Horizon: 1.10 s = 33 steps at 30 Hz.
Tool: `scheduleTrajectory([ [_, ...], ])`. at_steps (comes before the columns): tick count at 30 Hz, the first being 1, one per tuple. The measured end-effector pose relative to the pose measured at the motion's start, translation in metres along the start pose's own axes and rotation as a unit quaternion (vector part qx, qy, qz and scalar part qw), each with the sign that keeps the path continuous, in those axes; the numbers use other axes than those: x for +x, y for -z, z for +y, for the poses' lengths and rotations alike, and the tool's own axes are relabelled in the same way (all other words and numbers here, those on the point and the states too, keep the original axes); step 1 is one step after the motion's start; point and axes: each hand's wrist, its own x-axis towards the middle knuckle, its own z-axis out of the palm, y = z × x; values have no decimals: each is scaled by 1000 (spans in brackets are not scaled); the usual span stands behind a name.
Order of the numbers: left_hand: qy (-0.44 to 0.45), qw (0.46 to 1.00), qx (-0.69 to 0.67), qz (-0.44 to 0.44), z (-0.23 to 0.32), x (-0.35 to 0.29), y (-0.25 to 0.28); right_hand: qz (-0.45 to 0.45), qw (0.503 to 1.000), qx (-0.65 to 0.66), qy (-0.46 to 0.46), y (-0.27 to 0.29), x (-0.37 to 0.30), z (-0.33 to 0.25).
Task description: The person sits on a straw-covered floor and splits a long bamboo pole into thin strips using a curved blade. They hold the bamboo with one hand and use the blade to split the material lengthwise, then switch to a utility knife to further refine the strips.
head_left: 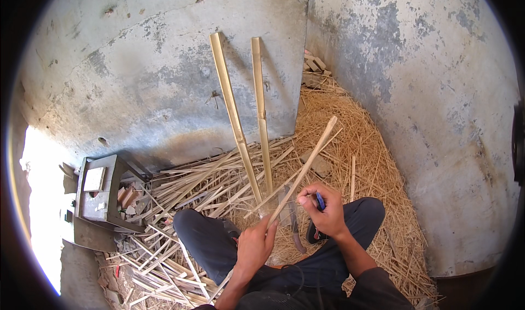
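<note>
My left hand [255, 245] is closed round the lower end of a pale bamboo strip [313, 155], which slants up and to the right in front of me. Just right of the strip, my right hand [329, 210] is closed on a small blue object [320, 201]. The fingers cover most of that object, so its kind cannot be told. Between my legs lies a long dark blade with a brown handle [298, 242], partly hidden behind the strip.
Two split bamboo lengths [229, 99] [259, 85] lean on the worn grey wall [153, 64]. Cut strips [202, 173] pile up at left, and straw-like shavings [350, 118] cover the floor at right. A dark wooden stool [112, 173] lies near the bright opening. My bent legs flank the work.
</note>
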Motion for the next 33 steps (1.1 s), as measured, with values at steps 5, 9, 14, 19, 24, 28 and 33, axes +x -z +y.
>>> scheduleTrajectory([
  [5, -6, 1000, -9, 12, -1, 3, -5, -24, 998, 50, -30, 0, -7, 7],
  [9, -5, 1000, -8, 7, 0, 4, -6, -16, 991, 131, -35, -5, -10, 14],
  [14, -14, 1000, 1, 9, 1, 5, -5, -50, 979, 193, -52, -4, -13, 15],
  [19, -1, 1000, 22, 21, -3, 6, -3, -64, 951, 297, -60, -2, -19, 12],
  [24, 21, 999, -19, 36, -15, 9, 6, -10, 956, 290, -29, 13, -12, -3],
  [28, 44, 995, -91, 8, -11, 7, 16, 11, 975, 177, -133, 29, 0, 2],
  [33, 50, 989, -135, -17, -5, 3, 19, 38, 998, -17, -51, 31, 10, 26],
])
